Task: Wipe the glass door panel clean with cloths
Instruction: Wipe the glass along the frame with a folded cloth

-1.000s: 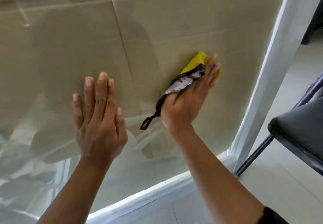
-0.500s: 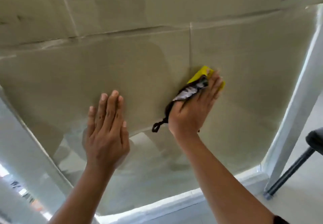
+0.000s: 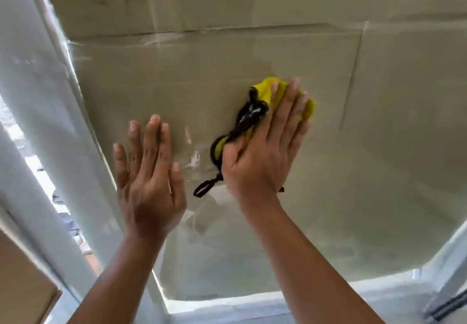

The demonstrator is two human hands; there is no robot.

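The glass door panel [image 3: 366,172] fills the view, with taped cardboard sheets behind it. My right hand [image 3: 265,152] lies flat with straight fingers, pressing a yellow cloth [image 3: 265,90] with a black cord and loop against the glass near the middle. My left hand [image 3: 149,179] rests flat on the glass just left of it, fingers straight and together, holding nothing. A smeared wet patch [image 3: 194,157] shows between the two hands.
The white door frame [image 3: 50,111] runs down the left side and along the bottom [image 3: 227,308]. A brown box corner [image 3: 22,288] sits at the lower left. A narrow bright gap [image 3: 38,162] opens beside the frame.
The view has swung right to left along the panel, bringing the left frame into sight. Both hands have moved left across the glass, the right one sliding the cloth with it.
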